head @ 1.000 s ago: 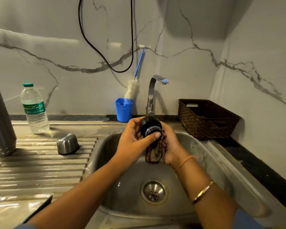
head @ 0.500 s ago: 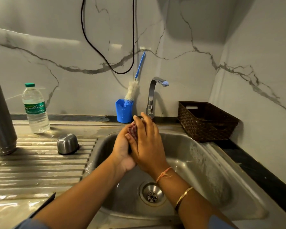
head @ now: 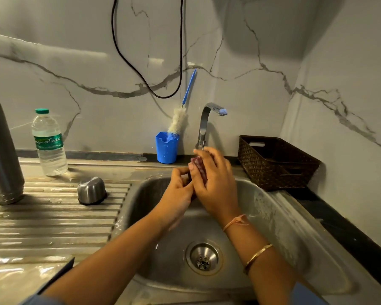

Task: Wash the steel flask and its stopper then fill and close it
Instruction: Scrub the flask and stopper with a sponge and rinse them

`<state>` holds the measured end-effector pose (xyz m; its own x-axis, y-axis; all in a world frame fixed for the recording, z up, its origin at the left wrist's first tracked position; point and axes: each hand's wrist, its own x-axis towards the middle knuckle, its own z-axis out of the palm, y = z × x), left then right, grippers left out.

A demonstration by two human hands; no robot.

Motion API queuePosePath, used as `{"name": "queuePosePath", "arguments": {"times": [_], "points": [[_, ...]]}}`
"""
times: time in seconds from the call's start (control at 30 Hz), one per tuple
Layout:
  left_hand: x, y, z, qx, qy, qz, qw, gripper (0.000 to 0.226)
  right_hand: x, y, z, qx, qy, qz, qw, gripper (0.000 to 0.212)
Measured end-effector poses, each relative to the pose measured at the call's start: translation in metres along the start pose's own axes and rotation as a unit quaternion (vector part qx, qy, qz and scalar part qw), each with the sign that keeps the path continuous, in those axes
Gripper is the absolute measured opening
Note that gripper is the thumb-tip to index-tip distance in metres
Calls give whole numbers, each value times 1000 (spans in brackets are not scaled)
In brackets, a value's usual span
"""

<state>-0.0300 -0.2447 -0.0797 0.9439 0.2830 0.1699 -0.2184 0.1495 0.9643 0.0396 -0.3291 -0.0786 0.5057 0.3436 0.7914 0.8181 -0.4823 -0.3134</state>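
Observation:
Over the sink my two hands meet just below the tap. My left hand curls round the black stopper, which lies hidden between the palms. My right hand lies over it and holds a reddish checked scrubber between thumb and fingers, pressed to the stopper. The steel flask stands mouth down at the far left of the ribbed drainboard. Its steel cup lid sits upside down on the drainboard near the sink.
A plastic water bottle stands at the back left. A blue cup holds a bottle brush beside the tap. A brown woven basket sits right of the sink. The drain is open. A black cable hangs on the wall.
The stopper was in plain sight in my left hand a second ago. My right hand has since turned over it with the scrubber, and both hands have shifted slightly towards the tap.

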Motion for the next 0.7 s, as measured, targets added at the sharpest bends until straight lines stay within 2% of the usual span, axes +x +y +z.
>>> {"name": "queuePosePath", "arguments": {"times": [0.07,0.1,0.13,0.2,0.27,0.3,0.33,0.43,0.53,0.6,0.7], "points": [[0,-4,-10,137,-23,51,989,37,6,5,-8,77,-60,77,992,38],[0,-7,-13,184,-41,75,979,39,8,7,-11,148,-96,154,972,34],[-1,-10,-14,205,-58,91,973,42,10,9,-14,220,-128,248,935,33],[-1,-14,-17,189,-81,106,973,53,10,17,-16,336,-184,424,821,36],[2,-15,-15,155,-79,115,978,58,3,16,-15,448,-227,522,690,41],[4,-15,-13,140,-63,125,980,55,0,13,-12,491,-224,540,646,43],[6,-15,-11,130,-35,141,981,50,-2,8,-7,510,-213,551,625,45],[9,-20,-9,148,87,159,972,31,0,-7,0,544,-169,562,599,50],[14,-26,-20,217,145,147,954,28,6,-16,-5,534,-155,564,610,53],[14,-23,-25,249,133,136,950,38,4,-17,-6,515,-148,564,628,50],[9,-17,-24,306,54,138,940,74,1,-12,-5,509,-131,575,626,52]]}}
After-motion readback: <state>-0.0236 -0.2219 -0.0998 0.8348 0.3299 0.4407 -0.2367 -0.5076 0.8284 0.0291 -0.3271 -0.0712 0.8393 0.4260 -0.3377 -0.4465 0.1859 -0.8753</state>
